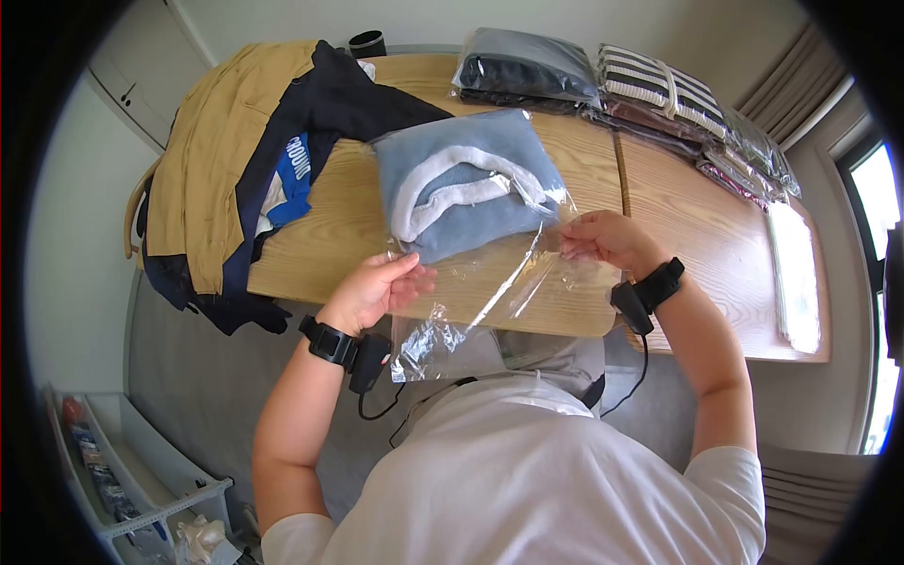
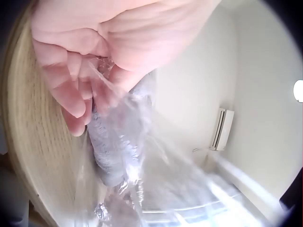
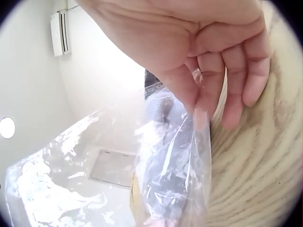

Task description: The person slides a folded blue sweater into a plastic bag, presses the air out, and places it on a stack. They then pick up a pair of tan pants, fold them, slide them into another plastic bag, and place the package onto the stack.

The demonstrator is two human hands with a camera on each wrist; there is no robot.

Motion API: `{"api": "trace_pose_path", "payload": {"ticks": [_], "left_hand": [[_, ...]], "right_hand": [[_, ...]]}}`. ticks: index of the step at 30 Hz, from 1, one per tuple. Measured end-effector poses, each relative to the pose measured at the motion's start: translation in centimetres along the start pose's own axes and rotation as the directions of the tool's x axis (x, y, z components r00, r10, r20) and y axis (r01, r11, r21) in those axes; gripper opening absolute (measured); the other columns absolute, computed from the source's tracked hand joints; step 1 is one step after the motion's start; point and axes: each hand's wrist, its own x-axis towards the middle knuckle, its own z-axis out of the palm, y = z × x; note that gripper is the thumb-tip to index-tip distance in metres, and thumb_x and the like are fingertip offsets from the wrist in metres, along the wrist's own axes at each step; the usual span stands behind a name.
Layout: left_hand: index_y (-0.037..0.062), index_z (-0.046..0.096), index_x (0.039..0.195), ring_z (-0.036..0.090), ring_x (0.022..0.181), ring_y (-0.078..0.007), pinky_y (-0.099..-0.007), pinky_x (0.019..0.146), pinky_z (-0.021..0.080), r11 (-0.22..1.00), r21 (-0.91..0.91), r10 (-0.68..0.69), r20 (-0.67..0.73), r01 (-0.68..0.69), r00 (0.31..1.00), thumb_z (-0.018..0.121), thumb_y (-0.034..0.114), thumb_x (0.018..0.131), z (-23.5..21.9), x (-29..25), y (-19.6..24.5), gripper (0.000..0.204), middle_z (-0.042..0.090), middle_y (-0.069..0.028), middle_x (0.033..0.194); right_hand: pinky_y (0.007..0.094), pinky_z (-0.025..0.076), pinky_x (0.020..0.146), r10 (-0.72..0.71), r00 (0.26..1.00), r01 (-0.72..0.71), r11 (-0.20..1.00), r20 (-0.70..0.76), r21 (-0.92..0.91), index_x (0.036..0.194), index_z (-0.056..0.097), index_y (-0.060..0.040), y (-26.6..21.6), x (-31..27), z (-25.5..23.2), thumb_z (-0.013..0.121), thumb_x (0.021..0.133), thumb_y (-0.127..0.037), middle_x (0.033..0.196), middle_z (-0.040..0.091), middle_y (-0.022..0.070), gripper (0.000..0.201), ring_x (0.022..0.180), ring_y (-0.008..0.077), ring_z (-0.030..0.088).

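A blue folded garment with a white fluffy band (image 1: pixel 471 184) lies inside a clear plastic bag (image 1: pixel 499 292) on the wooden table. The bag's loose end hangs over the front table edge. My left hand (image 1: pixel 381 287) pinches the bag's left side between thumb and fingers; the left wrist view shows film running from the hand (image 2: pixel 113 42). On the other side, my right hand (image 1: pixel 607 240) pinches the film near the garment's lower right corner. In the right wrist view, thumb and index finger of that hand (image 3: pixel 203 56) meet on the clear film (image 3: pixel 175 165).
Tan and navy clothes (image 1: pixel 221 160) are heaped at the table's left. Packed garments (image 1: pixel 527 71) and a striped bundle (image 1: pixel 659 85) line the back. A stack of clear bags (image 1: pixel 796 278) lies at the right. A black cup (image 1: pixel 367 43) stands behind; a white bin (image 1: pixel 141 471) is on the floor.
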Motion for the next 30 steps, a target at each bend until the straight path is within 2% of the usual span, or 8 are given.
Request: {"api": "trace_pose_path", "payload": {"ticks": [11,13,14,15,17,20,24,30], "left_hand": [[0.0051,0.059,0.092,0.059,0.067,-0.0078,-0.0203,0.056,0.043,0.996,0.086,0.019,0.061,-0.025,0.998,0.062,0.032,0.092,1.6,-2.4,0.0,0.027,0.068,-0.0071,0.094],[0.0032,0.060,0.103,0.062,0.083,-0.0138,-0.0239,0.065,0.048,0.994,0.095,0.039,0.072,-0.046,0.997,0.064,0.025,0.090,0.0,-3.1,-1.2,0.026,0.066,-0.0100,0.105],[0.0033,0.059,0.111,0.060,0.094,-0.0185,-0.0271,0.073,0.048,0.651,0.652,0.531,-0.025,-0.389,0.847,0.066,0.019,0.087,0.6,-3.5,-1.8,0.030,0.062,-0.0115,0.113],[0.0034,0.057,0.119,0.058,0.106,-0.0233,-0.0304,0.082,0.049,-0.027,0.940,0.846,0.203,-0.340,0.493,0.068,0.013,0.084,0.9,-3.6,-2.1,0.038,0.059,-0.0131,0.121],[0.0063,0.051,0.131,0.049,0.120,-0.0288,-0.0362,0.095,0.043,-0.230,0.910,0.759,0.389,-0.344,0.522,0.073,0.005,0.075,0.4,-3.7,-1.5,0.060,0.049,-0.0128,0.135],[0.0090,0.057,0.124,0.053,0.116,-0.0232,-0.0359,0.091,0.045,-0.556,0.721,0.590,0.693,-0.414,0.413,0.076,0.009,0.069,0.9,-2.7,-0.5,0.058,0.056,-0.0039,0.131],[0.0100,0.070,0.100,0.059,0.105,-0.0207,-0.0319,0.081,0.049,-0.612,0.631,0.535,0.774,-0.477,0.337,0.073,0.007,0.071,2.5,-2.7,0.0,0.030,0.066,-0.0011,0.112],[0.0025,0.069,0.099,0.060,0.105,-0.0263,-0.0358,0.090,0.048,-0.127,0.740,0.578,0.597,-0.661,0.557,0.066,0.009,0.079,1.6,-1.0,0.3,0.021,0.067,-0.0085,0.109]], "right_hand": [[0.0226,0.053,0.072,-0.090,0.966,0.167,0.933,-0.244,0.319,0.118,0.053,0.0003,7.5,-10.5,-0.4,0.058,0.092,-0.008,0.097,0.066,0.0097,0.027,0.080,0.0138,0.065],[0.0258,0.052,0.080,-0.446,0.749,0.392,0.895,-0.489,-0.215,0.124,0.051,0.0000,8.5,-11.5,0.0,0.060,0.090,-0.006,0.108,0.064,0.0113,0.035,0.090,0.0168,0.065],[0.0336,0.046,0.096,-0.597,0.669,0.340,0.775,-0.442,-0.532,0.132,0.047,-0.0047,8.7,-11.9,-0.2,0.063,0.085,-0.003,0.129,0.055,0.0112,0.050,0.114,0.0232,0.057],[0.0336,0.046,0.096,-0.587,0.670,0.333,0.785,-0.455,-0.522,0.132,0.047,-0.0047,8.3,-12.2,0.1,0.063,0.085,-0.003,0.129,0.055,0.0112,0.050,0.114,0.0232,0.057],[0.0400,0.037,0.106,-0.834,0.516,0.176,0.329,-0.198,-0.928,0.135,0.047,-0.0146,6.4,-12.0,1.0,0.069,0.077,-0.006,0.143,0.042,0.0078,0.062,0.130,0.0252,0.042],[0.0433,0.031,0.110,-0.803,0.571,0.127,-0.121,0.172,-0.985,0.137,0.045,-0.0215,4.6,-11.2,0.9,0.072,0.072,-0.011,0.150,0.034,0.0031,0.071,0.137,0.0256,0.032],[0.0436,0.031,0.110,-0.670,0.624,0.148,-0.404,0.402,-0.903,0.133,0.051,-0.0240,3.8,-10.6,1.2,0.071,0.072,-0.014,0.147,0.038,-0.0006,0.064,0.137,0.0243,0.033],[0.0428,0.031,0.110,-0.650,0.691,0.401,-0.016,0.314,-0.916,0.116,0.066,-0.0137,4.4,-8.6,-0.6,0.063,0.080,-0.009,0.134,0.055,0.0032,0.036,0.134,0.0262,0.039]]}}
